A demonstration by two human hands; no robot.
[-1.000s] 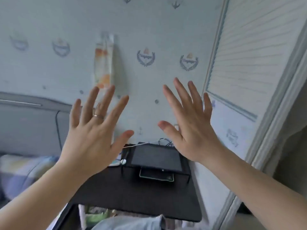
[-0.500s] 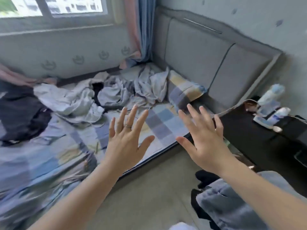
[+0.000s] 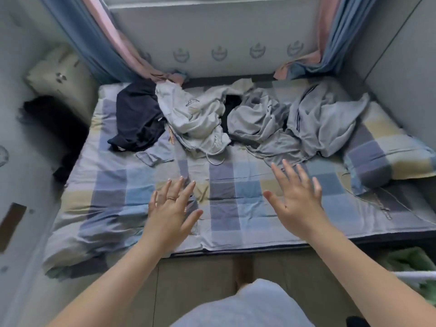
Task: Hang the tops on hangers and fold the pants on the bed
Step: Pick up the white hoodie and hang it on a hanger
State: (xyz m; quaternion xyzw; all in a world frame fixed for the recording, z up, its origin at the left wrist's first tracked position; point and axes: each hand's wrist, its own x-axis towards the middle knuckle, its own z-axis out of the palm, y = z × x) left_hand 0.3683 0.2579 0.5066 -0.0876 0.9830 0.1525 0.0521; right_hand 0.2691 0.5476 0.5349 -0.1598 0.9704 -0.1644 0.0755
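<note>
A heap of crumpled clothes lies across the far half of the bed (image 3: 113, 185), which has a checked sheet. From left to right: a dark navy garment (image 3: 136, 119), a pale grey-white garment with drawstrings (image 3: 195, 119), a grey garment (image 3: 257, 121) and another grey one with a dark stripe (image 3: 328, 121). My left hand (image 3: 172, 208), with a ring on it, and my right hand (image 3: 297, 199) are held out over the near half of the bed, fingers spread, holding nothing. Both are short of the clothes. No hangers are in view.
A checked pillow (image 3: 387, 156) lies at the bed's right end. Blue and pink curtains (image 3: 106, 43) hang at both back corners. A dark object (image 3: 54, 128) and a cushion (image 3: 56, 74) sit at the left. Bare floor (image 3: 200, 277) lies between me and the bed.
My view has swung from the wall and bedside table round to face the bed squarely. Both hands stayed spread and empty in front of me.
</note>
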